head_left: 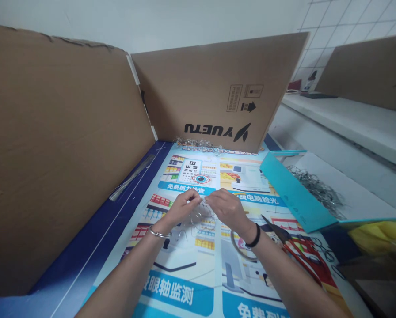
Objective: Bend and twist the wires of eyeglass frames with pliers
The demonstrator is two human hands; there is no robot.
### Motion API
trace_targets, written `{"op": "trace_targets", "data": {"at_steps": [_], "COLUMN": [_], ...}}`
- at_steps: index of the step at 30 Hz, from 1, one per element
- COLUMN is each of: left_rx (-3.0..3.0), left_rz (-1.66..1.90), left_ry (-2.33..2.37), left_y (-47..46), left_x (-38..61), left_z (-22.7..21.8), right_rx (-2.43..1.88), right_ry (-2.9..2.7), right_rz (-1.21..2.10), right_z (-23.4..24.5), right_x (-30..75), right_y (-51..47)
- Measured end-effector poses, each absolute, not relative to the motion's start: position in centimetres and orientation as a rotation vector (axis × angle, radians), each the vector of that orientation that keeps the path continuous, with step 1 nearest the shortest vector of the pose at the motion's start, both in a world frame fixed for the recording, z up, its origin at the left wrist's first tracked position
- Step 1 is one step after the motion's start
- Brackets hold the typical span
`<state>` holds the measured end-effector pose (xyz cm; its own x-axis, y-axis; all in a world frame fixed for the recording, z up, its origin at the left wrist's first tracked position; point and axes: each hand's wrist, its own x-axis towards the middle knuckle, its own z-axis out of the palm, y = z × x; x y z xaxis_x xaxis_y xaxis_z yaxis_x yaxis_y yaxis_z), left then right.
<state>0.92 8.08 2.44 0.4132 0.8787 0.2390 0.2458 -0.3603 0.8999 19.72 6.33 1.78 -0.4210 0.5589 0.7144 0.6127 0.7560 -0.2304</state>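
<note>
My left hand (185, 206) and my right hand (227, 208) meet near the middle of the printed sheet, fingertips almost touching. Both are closed in a pinch. Whatever sits between the fingertips is thin and too small to make out. Just beneath them are several thin bent metal wire pieces (198, 217), some with hooked ends; I cannot tell whether any is attached to what I pinch. A roll of tape (240, 251) lies beside my right wrist, partly hidden by the forearm. Scissors with red handles (299, 251) are to the right of that forearm, blades pointing away from me.
Cardboard panels stand at the left (59, 145) and back (198, 88). A pile of wire pieces (198, 142) lies along the back panel. At right, an open turquoise-and-white box (294, 194) holds many tangled wire pieces (317, 187). Clear strips (131, 179) lie at left; yellow material (380, 236) is at right.
</note>
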Motion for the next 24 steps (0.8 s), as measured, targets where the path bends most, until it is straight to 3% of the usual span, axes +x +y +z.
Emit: {"op": "trace_targets", "data": {"at_steps": [14,24], "left_rx": [1.823,1.862], "left_rz": [0.951,0.91], "left_ry": [0.959,0.935], "left_y": [8.03,8.15], "left_x": [0.94,0.93], "left_z": [2.44,2.31], "right_rx": [-0.903,-0.883], "right_ry": [-2.321,-2.128], "right_rz": [-0.246,0.212], "right_z": [2.17,1.35], "right_x": [19.67,19.97], "right_y": [6.13,6.92]}}
